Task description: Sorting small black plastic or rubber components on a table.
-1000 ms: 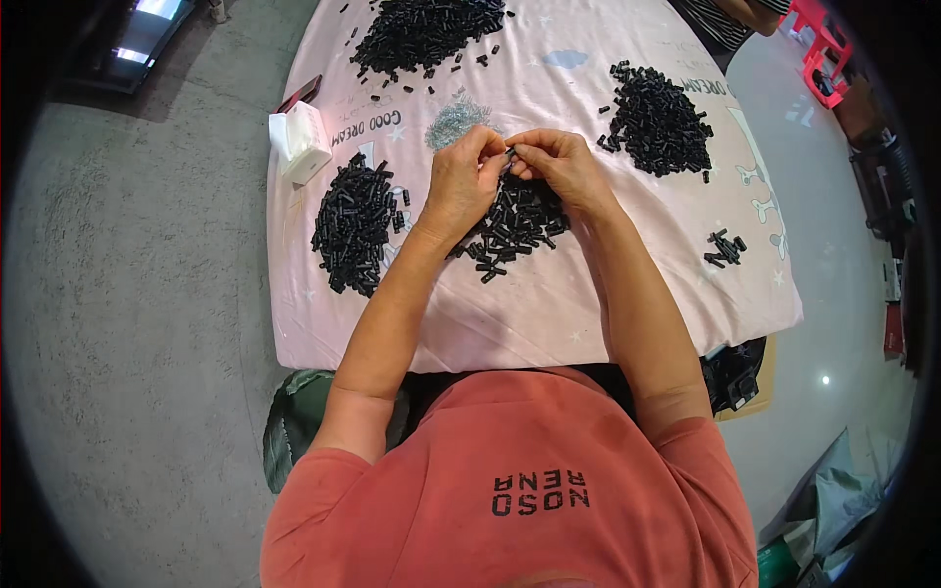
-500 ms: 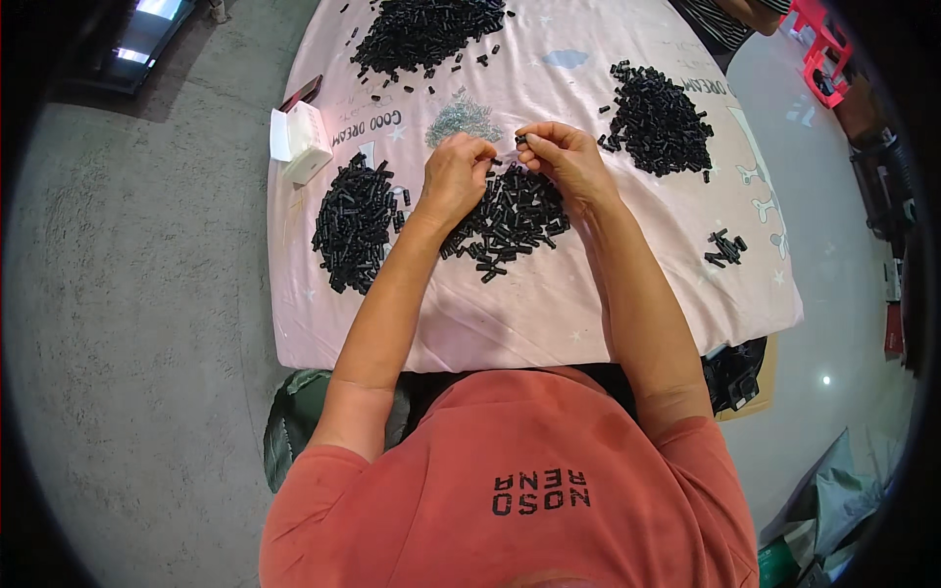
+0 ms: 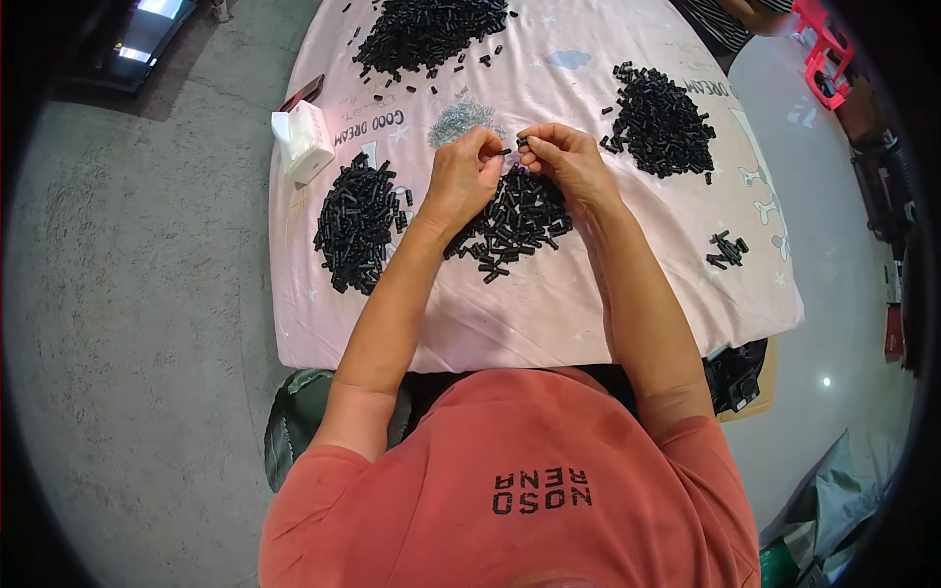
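Pinched in the fingers of my left hand [image 3: 463, 178] is a small black cylindrical part [image 3: 506, 152], its end sticking out to the right. My right hand [image 3: 570, 162] is closed on another small black part [image 3: 522, 142], a short distance from the first. Both hands are raised over the far edge of a middle heap of black cylindrical parts [image 3: 520, 220]. Just beyond my left hand lies a pile of small shiny, clear or silvery pieces [image 3: 461, 120], too fine to make out singly.
Further black heaps lie at the left [image 3: 355, 225], far side [image 3: 426, 34] and right [image 3: 662, 122] of the pink cloth [image 3: 549, 323]. A small cluster [image 3: 726, 250] is at the right. A white tissue pack [image 3: 304, 142] stands by the left edge. Another person's arm [image 3: 755, 15] shows at far right.
My left hand has moved slightly right and away from me, bringing its black part nearer to my right hand. The right hand has hardly moved.
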{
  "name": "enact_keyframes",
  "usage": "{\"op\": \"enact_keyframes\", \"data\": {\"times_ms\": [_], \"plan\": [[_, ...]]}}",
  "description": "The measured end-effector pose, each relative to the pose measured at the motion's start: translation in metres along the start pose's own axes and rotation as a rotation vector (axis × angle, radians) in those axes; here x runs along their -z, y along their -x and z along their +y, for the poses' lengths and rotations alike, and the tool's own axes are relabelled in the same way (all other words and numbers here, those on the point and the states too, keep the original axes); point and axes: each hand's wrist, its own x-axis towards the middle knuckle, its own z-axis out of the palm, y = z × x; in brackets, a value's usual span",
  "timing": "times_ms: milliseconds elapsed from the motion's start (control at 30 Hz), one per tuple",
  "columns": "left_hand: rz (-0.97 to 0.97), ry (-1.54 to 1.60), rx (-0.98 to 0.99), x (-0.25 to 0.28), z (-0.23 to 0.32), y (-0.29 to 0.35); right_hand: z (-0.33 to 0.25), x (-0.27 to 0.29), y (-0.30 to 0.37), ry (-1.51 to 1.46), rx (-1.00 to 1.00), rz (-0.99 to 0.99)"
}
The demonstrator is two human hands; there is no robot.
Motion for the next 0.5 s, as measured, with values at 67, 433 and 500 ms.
{"op": "enact_keyframes", "data": {"times_ms": [67,433,500], "plan": [[0.029,0.088,0.021,0.0024,0.0079,0.0016,0.0008,0.0007,-0.0001,-0.005,0.003,-0.007],[0.033,0.220,0.088,0.0036,0.0142,0.0062,0.0006,-0.0002,0.0011,0.003,0.006,-0.064],[0.019,0.272,0.122,0.0024,0.0095,0.0067,0.0008,-0.0005,0.0009,-0.007,0.008,-0.074]]}}
